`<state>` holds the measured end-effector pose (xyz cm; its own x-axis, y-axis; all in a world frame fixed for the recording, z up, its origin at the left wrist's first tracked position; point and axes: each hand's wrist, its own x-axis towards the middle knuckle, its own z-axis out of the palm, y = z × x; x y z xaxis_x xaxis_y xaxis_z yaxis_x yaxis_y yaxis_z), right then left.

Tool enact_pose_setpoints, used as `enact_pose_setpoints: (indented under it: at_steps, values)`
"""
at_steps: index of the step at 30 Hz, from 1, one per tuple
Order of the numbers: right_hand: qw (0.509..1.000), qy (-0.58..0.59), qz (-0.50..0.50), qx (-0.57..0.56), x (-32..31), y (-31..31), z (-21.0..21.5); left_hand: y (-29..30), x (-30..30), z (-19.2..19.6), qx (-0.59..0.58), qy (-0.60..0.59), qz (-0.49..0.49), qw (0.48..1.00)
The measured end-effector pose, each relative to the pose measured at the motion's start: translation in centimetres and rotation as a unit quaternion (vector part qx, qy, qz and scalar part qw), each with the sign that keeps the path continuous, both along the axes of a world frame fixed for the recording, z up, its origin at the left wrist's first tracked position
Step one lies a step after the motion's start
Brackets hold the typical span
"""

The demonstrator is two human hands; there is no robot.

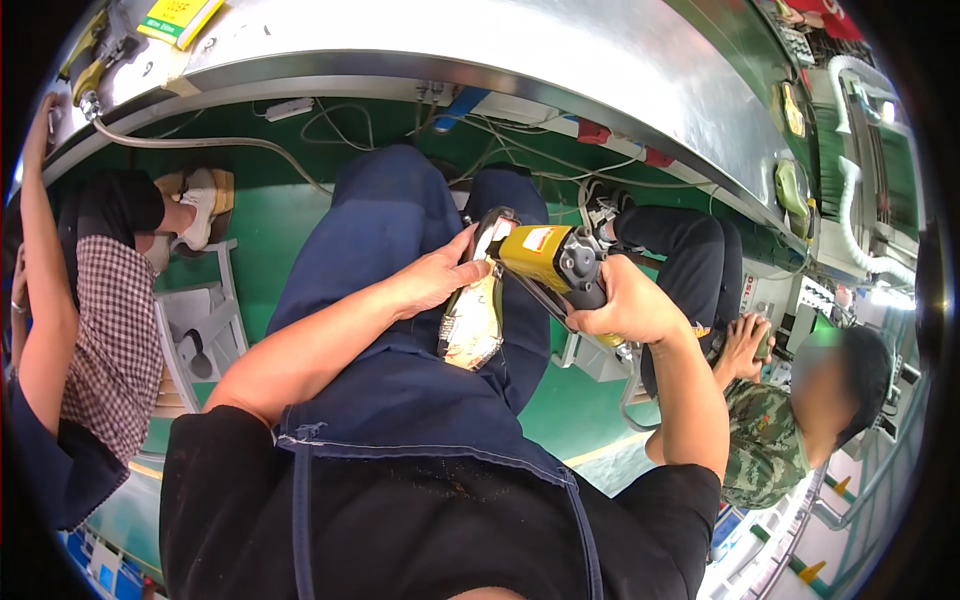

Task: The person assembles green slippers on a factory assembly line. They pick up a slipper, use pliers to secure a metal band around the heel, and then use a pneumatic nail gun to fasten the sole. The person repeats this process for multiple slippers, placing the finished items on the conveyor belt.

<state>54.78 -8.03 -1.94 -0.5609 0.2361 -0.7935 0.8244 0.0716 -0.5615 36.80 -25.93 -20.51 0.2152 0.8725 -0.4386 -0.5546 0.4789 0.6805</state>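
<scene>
My left hand (438, 277) is closed around the side of a shoe upper on a last (474, 322), pale underside facing up, with patterned material at its lower end. The shoe rests over my lap on a dark blue apron (380, 240). My right hand (635, 303) grips the dark handle of a yellow pneumatic stapler or nail gun (533, 256). Its front end is at the upper part of the shoe; whether the two touch I cannot tell. The fingers under the shoe and behind the handle are partly hidden.
A metal workbench (420, 50) runs across the front, carrying a yellow-green packet (178, 20) at far left. A hose (220, 142) and cables hang below. Green shoe lasts (791, 198) lie at the right. Co-workers sit on both sides; a white stool (205, 320) stands left.
</scene>
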Motion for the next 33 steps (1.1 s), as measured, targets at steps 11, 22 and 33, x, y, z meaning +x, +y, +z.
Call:
enact_pose_setpoints:
  at_steps: [11,22,33]
  values:
    - [0.996,-0.050,0.075,-0.023,-1.5,0.6,-0.6,-0.3,-1.1,1.8,-0.006,-0.028,-0.021,0.999]
    - [0.982,0.088,0.022,0.166,-2.7,2.7,4.5,-0.9,-0.8,-0.2,0.000,-0.031,-0.029,0.999]
    - [0.669,-0.005,0.131,0.731,-9.7,16.2,2.0,1.6,1.2,1.7,-0.114,0.022,0.020,0.993]
